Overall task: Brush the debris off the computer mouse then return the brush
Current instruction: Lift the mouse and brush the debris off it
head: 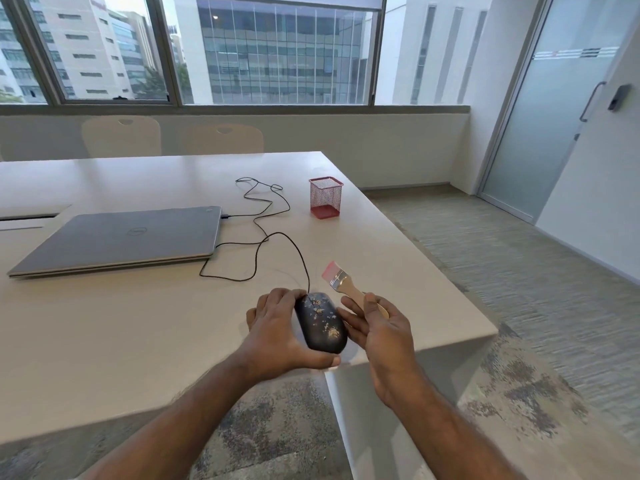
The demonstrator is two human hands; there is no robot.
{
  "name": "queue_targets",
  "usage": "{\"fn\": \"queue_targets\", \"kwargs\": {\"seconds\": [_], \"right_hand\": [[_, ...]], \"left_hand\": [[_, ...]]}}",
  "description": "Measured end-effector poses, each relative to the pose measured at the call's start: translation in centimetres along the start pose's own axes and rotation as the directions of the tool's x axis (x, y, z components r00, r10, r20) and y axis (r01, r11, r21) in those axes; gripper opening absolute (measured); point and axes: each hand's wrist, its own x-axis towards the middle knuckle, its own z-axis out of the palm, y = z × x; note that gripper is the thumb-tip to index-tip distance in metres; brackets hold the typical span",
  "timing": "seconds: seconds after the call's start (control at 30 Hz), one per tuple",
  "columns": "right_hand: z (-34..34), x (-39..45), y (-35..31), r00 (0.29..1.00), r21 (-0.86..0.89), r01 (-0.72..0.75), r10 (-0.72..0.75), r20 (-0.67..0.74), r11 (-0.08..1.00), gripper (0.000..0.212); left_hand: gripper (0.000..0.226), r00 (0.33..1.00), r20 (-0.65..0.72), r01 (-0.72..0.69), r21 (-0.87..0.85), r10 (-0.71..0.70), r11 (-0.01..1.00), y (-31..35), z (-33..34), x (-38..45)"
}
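Brushing stage, before the first stroke has landed. The left hand (pixel 277 332) is wrapped around the left side of the black computer mouse (pixel 321 322), fingers over its front end and thumb under its near end, holding it at the near right corner of the white table (pixel 138 341); whether the mouse rests on the surface or is slightly lifted cannot be told. Pale flecks of debris (pixel 323 315) lie scattered over the top of the mouse, thickest toward the front and along the right side, so cleaning appears not to have begun or to be barely under way. The right hand (pixel 377 332) grips the wooden handle of a small flat brush (pixel 341 280) between thumb and fingers, with the pink bristles pointing up and away, held just beside and behind the mouse and not touching it. The mouse cable (pixel 273 216) runs back across the table to a closed laptop (pixel 121 237). A red mesh cup (pixel 325 199) stands empty well behind the hands, toward the right edge; it is judged the likely place for the brush. Remaining: sweep off the debris, then return the brush.
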Motion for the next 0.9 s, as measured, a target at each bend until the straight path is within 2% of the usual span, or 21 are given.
{"fn": "queue_targets", "kwargs": {"seconds": [0.27, 0.63, 0.77, 0.9], "right_hand": [[-0.7, -3.4, 0.9, 0.998, 0.009, 0.049, -0.049, -0.037, 0.999, 0.024], [-5.3, -6.0, -2.4, 0.993, -0.005, 0.089, -0.088, 0.077, 0.996, 0.017], [-8.3, -6.2, -3.6, 0.98, -0.065, 0.198, -0.195, 0.048, 0.978, 0.015], [-10.9, -6.4, -4.7, 0.958, -0.045, 0.286, -0.284, 0.041, 0.957, 0.011]], "left_hand": [[0.127, 0.999, -0.028, -0.029, 0.015, 0.03, 0.999, 1.4, -0.6, -3.6], [0.117, 0.993, -0.114, -0.029, -0.004, 0.029, 1.0, 5.8, 1.0, -7.5], [0.113, 0.989, -0.148, -0.021, -0.032, 0.016, 0.999, 7.8, 2.9, -9.3], [0.115, 0.991, -0.133, 0.014, -0.05, -0.021, 0.999, 9.7, 4.4, -11.4]]}}
